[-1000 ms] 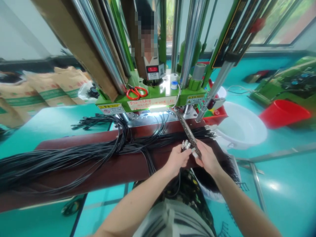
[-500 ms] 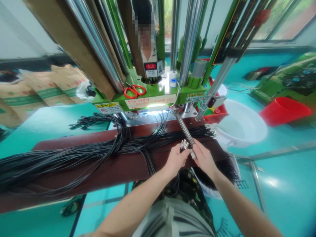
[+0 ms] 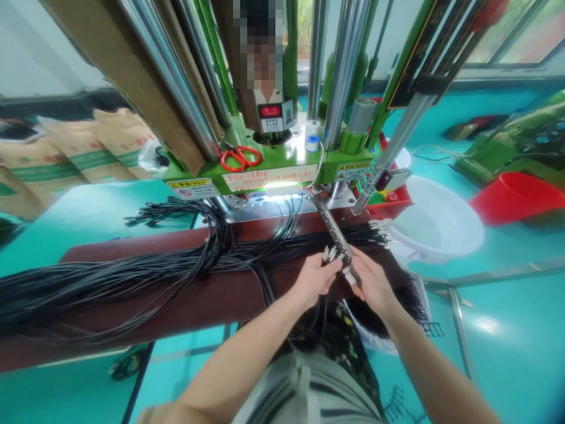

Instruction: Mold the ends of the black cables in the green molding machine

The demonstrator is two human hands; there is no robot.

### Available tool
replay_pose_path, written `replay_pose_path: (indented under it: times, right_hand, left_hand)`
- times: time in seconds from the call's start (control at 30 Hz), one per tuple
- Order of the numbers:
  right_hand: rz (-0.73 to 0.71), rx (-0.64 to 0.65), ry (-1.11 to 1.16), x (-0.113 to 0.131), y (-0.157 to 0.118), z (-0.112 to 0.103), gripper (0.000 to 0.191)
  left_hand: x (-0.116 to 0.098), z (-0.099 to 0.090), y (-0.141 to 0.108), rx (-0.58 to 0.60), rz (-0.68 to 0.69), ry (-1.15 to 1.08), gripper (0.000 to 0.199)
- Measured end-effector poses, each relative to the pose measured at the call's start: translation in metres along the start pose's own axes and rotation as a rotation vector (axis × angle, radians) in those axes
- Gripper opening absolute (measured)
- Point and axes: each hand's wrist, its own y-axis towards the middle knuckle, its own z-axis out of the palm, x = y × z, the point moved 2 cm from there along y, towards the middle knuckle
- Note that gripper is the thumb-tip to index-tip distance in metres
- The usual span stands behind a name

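Observation:
My left hand is closed around several black cables, and their silvery metal connectors stick out past the thumb. Cable ends hang below that hand. My right hand grips the near end of a long narrow metal bar with holes or slots along it. The bar slants away from me, its far end close to the press's front right. At the bar's near end the left thumb and the connectors lie right against it; whether any connector sits in a slot is too small to tell.
A large bundle of black cables lies over the brown worktop. Ahead stands the green press with red-handled scissors on it. To the right are a white tub, a red bucket and a red bin.
The connectors in my left hand have fanned out and come closer to the bar. My right hand has shifted slightly right and down along with the bar's near end.

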Motion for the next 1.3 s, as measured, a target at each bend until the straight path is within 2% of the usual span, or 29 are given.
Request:
replay_pose_path:
  times: [0.23,0.47,0.53,0.6,0.67,0.73,0.9,1.17,1.3]
  right_hand:
    - [0.012,0.048,-0.013,0.001,0.001,-0.003,0.049]
    - [0.011,0.075,-0.134,0.006,-0.003,0.001,0.053]
    - [0.001,0.076,-0.172,0.006,-0.004,0.003,0.054]
    - [0.012,0.064,-0.155,0.006,-0.005,0.004,0.052]
    - [0.04,0.034,-0.093,0.005,-0.003,0.003,0.051]
    - [0.066,-0.002,-0.004,0.004,-0.001,0.001,0.05]
    - [0.127,-0.008,0.073,0.003,0.004,-0.001,0.051]
    - [0.113,0.081,0.015,0.007,0.003,-0.001,0.048]
    - [0.118,0.117,0.018,0.006,0.004,-0.003,0.051]
  left_hand:
    - [-0.004,-0.003,-0.001,0.023,-0.073,-0.026,0.031]
    - [-0.005,-0.004,0.0,0.0,-0.059,0.02,0.03]
    - [-0.005,-0.004,-0.001,-0.013,-0.019,0.032,0.031]
    - [-0.008,-0.005,-0.001,-0.036,0.077,0.054,0.03]
    - [-0.013,-0.009,-0.001,-0.109,0.19,0.05,0.03]
    - [-0.017,-0.013,-0.001,-0.176,0.241,-0.018,0.03]
    - [-0.016,-0.012,-0.001,-0.097,0.168,-0.23,0.033]
    - [-0.01,-0.008,-0.002,-0.144,0.163,-0.026,0.03]
    - [-0.01,-0.009,-0.003,-0.172,0.13,0.008,0.031]
